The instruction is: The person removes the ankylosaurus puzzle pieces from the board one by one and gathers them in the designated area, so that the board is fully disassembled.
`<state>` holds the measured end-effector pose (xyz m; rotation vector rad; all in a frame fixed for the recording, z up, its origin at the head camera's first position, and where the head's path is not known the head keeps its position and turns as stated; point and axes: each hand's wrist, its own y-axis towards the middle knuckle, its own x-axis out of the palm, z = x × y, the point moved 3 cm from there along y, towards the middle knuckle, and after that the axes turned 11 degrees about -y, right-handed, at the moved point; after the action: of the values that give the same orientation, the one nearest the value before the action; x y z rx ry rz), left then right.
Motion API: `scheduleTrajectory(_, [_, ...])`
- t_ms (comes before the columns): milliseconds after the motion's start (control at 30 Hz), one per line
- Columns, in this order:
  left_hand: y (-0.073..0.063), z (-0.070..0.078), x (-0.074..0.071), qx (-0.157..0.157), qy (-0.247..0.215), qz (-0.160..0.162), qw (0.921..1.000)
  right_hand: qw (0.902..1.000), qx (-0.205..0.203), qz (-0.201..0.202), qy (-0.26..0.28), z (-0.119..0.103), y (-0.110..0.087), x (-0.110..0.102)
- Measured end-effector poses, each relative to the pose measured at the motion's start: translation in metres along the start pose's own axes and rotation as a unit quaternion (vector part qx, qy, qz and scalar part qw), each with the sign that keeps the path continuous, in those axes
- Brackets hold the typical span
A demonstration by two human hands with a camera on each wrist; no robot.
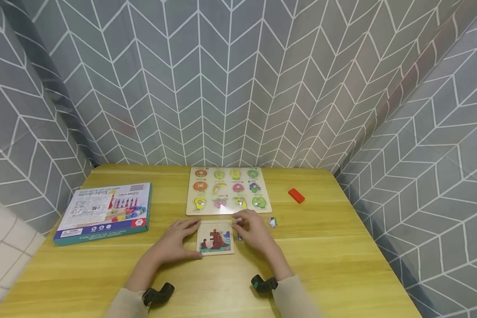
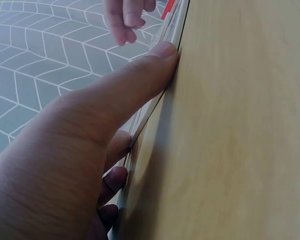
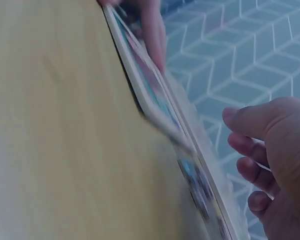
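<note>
A small square wooden jigsaw tray [image 1: 217,253] lies on the table, its picture a brown dinosaur-like figure with pale bare patches at the top and left. My left hand [image 1: 177,243] holds the tray at its left side, thumb at the lower corner and fingers at the upper corner; in the left wrist view the thumb [image 2: 162,52] presses the edge. My right hand [image 1: 253,229] hovers by the tray's right edge with loosely bent fingers [image 3: 252,170] and nothing between them. A jigsaw piece [image 1: 240,237] lies beside the tray, partly hidden under that hand. Another piece [image 1: 272,222] lies further right.
Behind the tray lies a larger fruit puzzle board [image 1: 229,212] with several fruit pieces in it. A flat cardboard box [image 1: 103,212] is on the left, and a red block [image 1: 296,195] at the back right. Patterned curtains [image 1: 230,88] surround the wooden table [image 1: 342,265].
</note>
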<state>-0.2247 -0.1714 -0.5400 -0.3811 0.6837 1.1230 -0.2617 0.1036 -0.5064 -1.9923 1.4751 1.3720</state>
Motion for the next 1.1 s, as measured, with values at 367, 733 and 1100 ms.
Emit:
scheduleTrajectory(367, [0.0,0.001,0.0,-0.002,-0.004,0.004,1.0,0.9984,0.027,-0.048,0.014,-0.042,-0.002,0.031])
scheduleTrajectory(733, [-0.001,0.001,-0.001,0.005,0.004,0.005,1.0,0.9971,0.019,-0.052,-0.053,-0.043,-0.007,0.044])
scheduleTrajectory(1100, [-0.001,0.001,-0.001,0.003,0.001,0.003,1.0,0.9962,0.012,-0.071,-0.049,-0.041,-0.008,0.046])
